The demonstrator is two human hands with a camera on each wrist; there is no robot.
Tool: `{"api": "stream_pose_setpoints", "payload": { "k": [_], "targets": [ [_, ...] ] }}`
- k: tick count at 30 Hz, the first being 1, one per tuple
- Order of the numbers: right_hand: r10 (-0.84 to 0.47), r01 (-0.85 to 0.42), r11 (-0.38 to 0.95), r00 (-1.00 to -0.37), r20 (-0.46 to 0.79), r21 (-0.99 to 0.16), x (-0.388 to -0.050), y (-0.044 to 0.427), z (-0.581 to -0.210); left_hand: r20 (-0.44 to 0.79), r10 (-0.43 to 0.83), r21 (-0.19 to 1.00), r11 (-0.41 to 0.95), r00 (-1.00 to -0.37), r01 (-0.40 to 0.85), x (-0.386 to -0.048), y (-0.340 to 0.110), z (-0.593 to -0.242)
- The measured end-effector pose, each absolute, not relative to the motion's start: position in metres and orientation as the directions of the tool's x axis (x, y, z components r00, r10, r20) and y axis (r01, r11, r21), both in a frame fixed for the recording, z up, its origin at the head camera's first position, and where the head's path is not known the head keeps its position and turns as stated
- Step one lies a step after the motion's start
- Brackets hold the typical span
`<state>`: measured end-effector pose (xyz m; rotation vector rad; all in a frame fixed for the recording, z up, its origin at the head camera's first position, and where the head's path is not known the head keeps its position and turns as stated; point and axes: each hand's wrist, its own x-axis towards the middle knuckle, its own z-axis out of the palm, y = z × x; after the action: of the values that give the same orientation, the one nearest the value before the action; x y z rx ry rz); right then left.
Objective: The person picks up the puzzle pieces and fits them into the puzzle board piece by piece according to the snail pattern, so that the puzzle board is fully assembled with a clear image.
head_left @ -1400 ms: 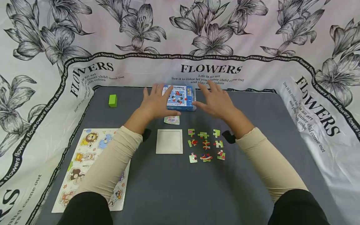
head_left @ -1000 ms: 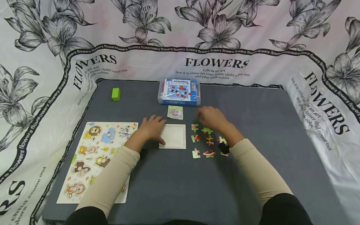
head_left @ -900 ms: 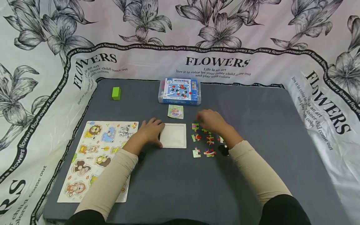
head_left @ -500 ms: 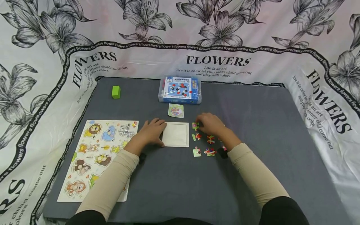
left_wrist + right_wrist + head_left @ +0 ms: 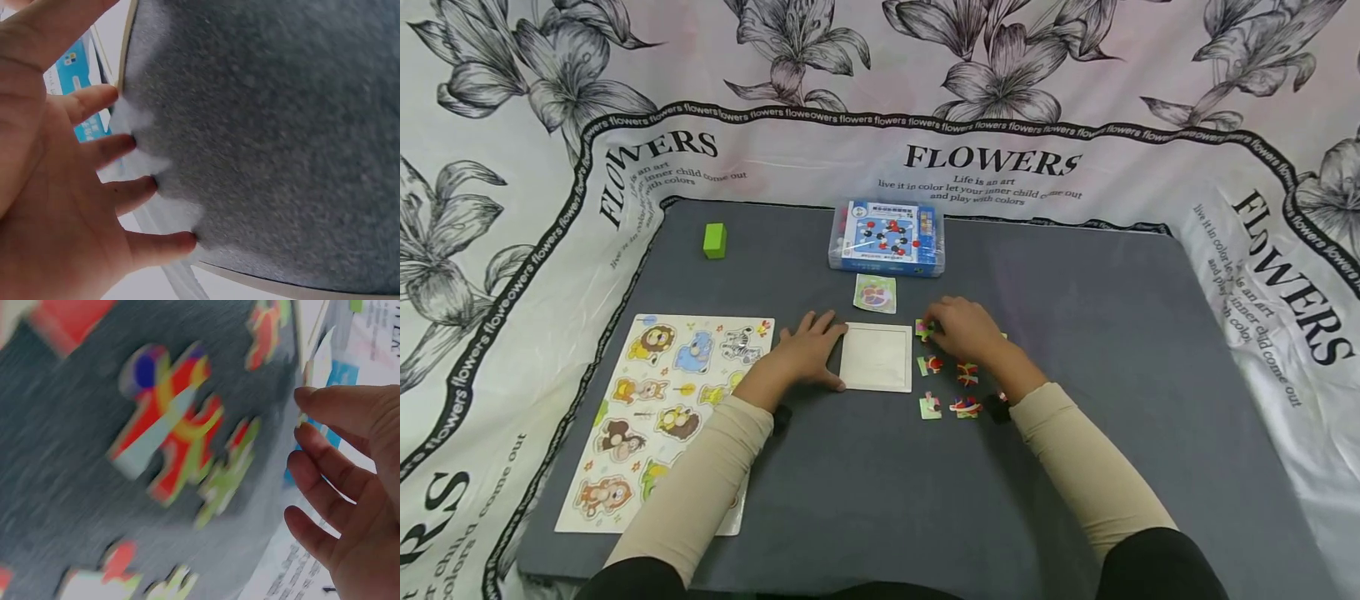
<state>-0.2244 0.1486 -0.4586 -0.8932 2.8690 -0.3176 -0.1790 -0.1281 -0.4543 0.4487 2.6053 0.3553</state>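
Observation:
My left hand [image 5: 808,350] lies spread beside the square white puzzle tray [image 5: 876,357], its thumb and forefinger touching the tray's left edge. In the left wrist view, the straight fingers rest their tips on the grey table [image 5: 269,150]. My right hand [image 5: 962,332] is over the top row of loose jigsaw pieces to the right of the tray. Its thumb and forefinger pinch the edge of the green top-left jigsaw piece [image 5: 922,331]; only a sliver shows in the right wrist view. A red-and-yellow jigsaw piece [image 5: 172,422] lies below; the hand hides others.
Behind the tray lie a small picture card [image 5: 876,293] and a blue clear-sided box [image 5: 886,239]. A green block [image 5: 715,241] stands at the back left. An animal puzzle board [image 5: 658,392] lies left, partly under the left forearm.
Both hands have come down from the blue box, the left to the tray's edge, the right to the jigsaw pieces. The tray has shifted slightly right, and the right fingers have closed on a piece.

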Motion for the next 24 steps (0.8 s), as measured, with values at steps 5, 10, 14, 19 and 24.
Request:
{"api": "stream_pose_setpoints", "payload": {
  "k": [5, 10, 14, 19, 24],
  "targets": [
    [-0.617, -0.586, 0.764, -0.786, -0.04, -0.27, -0.219, 0.124, -0.454, -0.454, 0.335, 0.357, 0.917, -0.826, 0.176, -0.18, -0.132, -0.457],
    [-0.667, -0.629, 0.721, -0.744, -0.045, -0.291, -0.216, 0.094, -0.456, -0.48, 0.317, 0.338, 0.927, -0.818, 0.161, -0.182, -0.131, -0.456],
    [-0.687, -0.649, 0.698, -0.726, -0.026, -0.302, -0.215, 0.077, -0.461, -0.485, 0.299, 0.312, 0.937, -0.822, 0.157, -0.183, -0.13, -0.455],
    [-0.697, -0.665, 0.687, -0.717, -0.005, -0.293, -0.215, 0.069, -0.467, -0.483, 0.29, 0.296, 0.942, -0.826, 0.157, -0.185, -0.127, -0.456],
    [-0.712, -0.688, 0.666, -0.701, 0.028, -0.289, -0.216, 0.065, -0.471, -0.49, 0.276, 0.286, 0.947, -0.827, 0.147, -0.186, -0.126, -0.455]
  ]
}}
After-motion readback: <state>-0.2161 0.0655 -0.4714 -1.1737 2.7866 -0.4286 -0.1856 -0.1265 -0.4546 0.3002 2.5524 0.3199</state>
